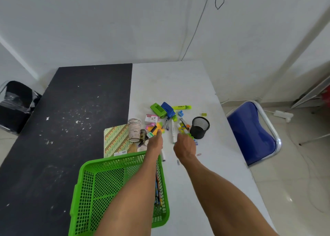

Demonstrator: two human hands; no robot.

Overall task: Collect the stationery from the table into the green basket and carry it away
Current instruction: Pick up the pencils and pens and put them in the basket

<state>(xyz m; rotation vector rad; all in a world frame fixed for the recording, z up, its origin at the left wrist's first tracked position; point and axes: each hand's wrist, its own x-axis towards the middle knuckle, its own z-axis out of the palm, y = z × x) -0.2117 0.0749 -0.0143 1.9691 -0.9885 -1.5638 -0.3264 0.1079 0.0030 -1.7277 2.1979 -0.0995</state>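
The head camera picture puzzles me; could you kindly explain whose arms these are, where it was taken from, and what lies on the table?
There is no machine here: a person wears a camera on the head, so you look down along their bare arms. The left hand and right hand reach into a heap of stationery on the white table: a green punch, a blue stapler, a highlighter, paper cups, a notebook and a black mesh pot. The green basket stands nearest the person, with pencils already inside. The fingers point away from the camera, so I cannot tell whether either hand holds anything.
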